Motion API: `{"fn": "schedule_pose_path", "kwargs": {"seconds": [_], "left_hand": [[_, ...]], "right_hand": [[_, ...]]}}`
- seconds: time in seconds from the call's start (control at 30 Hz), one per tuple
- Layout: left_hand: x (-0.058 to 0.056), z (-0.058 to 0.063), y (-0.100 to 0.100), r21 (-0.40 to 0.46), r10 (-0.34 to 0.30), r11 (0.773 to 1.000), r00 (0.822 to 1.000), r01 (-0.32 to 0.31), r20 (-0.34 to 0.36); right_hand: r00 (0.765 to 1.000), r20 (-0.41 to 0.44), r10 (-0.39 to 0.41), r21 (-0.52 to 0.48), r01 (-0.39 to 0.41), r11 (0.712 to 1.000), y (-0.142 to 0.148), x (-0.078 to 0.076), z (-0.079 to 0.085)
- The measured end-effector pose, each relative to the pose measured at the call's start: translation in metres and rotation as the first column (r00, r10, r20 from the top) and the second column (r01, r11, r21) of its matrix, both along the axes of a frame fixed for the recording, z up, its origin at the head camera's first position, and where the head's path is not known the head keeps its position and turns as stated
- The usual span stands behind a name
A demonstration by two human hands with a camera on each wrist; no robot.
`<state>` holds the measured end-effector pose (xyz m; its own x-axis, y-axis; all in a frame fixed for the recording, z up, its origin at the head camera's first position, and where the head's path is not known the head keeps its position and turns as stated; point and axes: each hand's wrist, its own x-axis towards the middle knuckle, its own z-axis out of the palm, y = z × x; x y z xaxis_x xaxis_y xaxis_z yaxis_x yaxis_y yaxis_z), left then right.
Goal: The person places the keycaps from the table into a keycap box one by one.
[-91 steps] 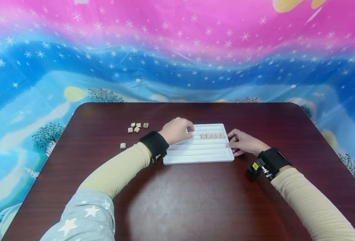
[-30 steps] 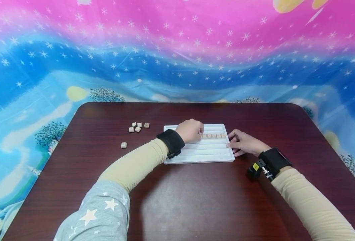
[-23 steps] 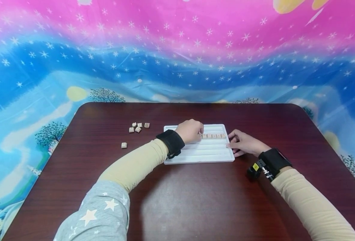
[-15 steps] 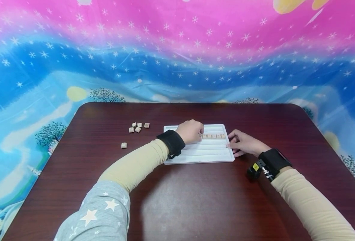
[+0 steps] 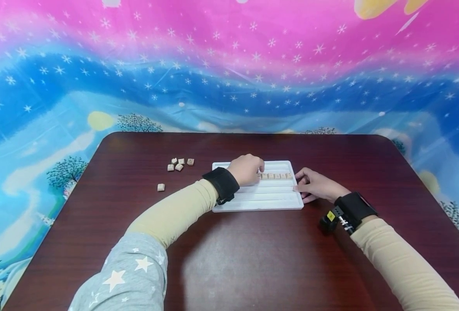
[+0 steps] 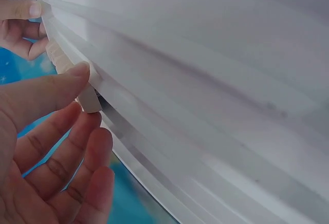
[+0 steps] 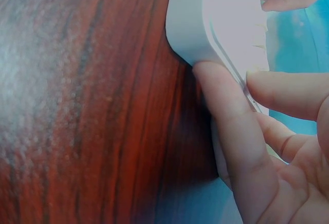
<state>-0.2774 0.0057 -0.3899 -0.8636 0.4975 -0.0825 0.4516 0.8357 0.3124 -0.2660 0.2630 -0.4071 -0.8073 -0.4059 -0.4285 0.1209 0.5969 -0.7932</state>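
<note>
My left hand (image 5: pixel 246 169) is over the white ridged tray (image 5: pixel 260 204), at the left end of a row of beige keycaps (image 5: pixel 277 176) standing on one of its steps. In the left wrist view, its thumb and fingers pinch the end keycap (image 6: pixel 89 100), which sits against the row; the other fingers are loosely curled. My right hand (image 5: pixel 318 185) grips the tray's right edge. In the right wrist view, its thumb lies on the rim and a finger presses along the outer side wall. The left hand hides the tray's upper left part in the head view.
Several loose keycaps (image 5: pixel 179 167) lie in a cluster on the dark wooden table (image 5: pixel 253 259), left of the tray. One more keycap (image 5: pixel 161 187) lies apart, nearer the left forearm. A patterned cloth (image 5: pixel 229 77) hangs behind the table's far edge.
My left hand has moved right along the tray to the end of the keycap row, bringing a keycap against it, and has since stayed nearly still. The right hand keeps its grip.
</note>
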Motion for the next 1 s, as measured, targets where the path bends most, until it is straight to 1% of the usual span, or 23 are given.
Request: {"fn": "schedule_pose_path", "kwargs": {"seconds": [0.17,0.33,0.53,0.67,0.77,0.83,0.93,1.0], "left_hand": [[0.0,0.003,-0.004,0.011,-0.007,1.0,1.0,0.007,-0.004],[0.001,0.01,-0.012,0.044,-0.005,0.999,1.0,0.006,-0.021],[0.008,0.02,-0.03,0.106,-0.005,0.994,0.998,0.011,-0.057],[0.013,0.024,-0.042,0.159,-0.011,0.987,0.996,0.025,-0.091],[0.017,0.024,-0.052,0.188,0.004,0.982,0.995,0.016,-0.104],[0.02,0.025,-0.062,0.209,0.025,0.978,0.994,-0.003,-0.102],[0.024,0.023,-0.079,0.242,0.051,0.97,0.992,-0.023,-0.111],[0.027,0.02,-0.091,0.263,0.063,0.964,0.99,-0.027,-0.13]], "right_hand": [[1.0,-0.006,0.007,-0.006,-0.007,1.0,0.001,0.001,0.001],[1.0,-0.016,0.017,-0.014,-0.017,1.0,0.001,0.002,0.002],[1.0,-0.009,0.007,-0.001,-0.007,1.0,0.0,0.003,0.001],[1.0,-0.003,-0.007,0.008,0.007,1.0,0.0,0.003,0.0],[1.0,-0.006,-0.001,0.006,0.001,1.0,0.0,0.004,0.0],[1.0,-0.007,0.002,0.003,-0.002,1.0,0.0,0.004,0.0],[1.0,-0.009,-0.001,0.003,0.001,1.0,0.0,0.004,0.001],[1.0,-0.005,-0.007,0.005,0.007,1.0,-0.001,0.003,0.002]]}}
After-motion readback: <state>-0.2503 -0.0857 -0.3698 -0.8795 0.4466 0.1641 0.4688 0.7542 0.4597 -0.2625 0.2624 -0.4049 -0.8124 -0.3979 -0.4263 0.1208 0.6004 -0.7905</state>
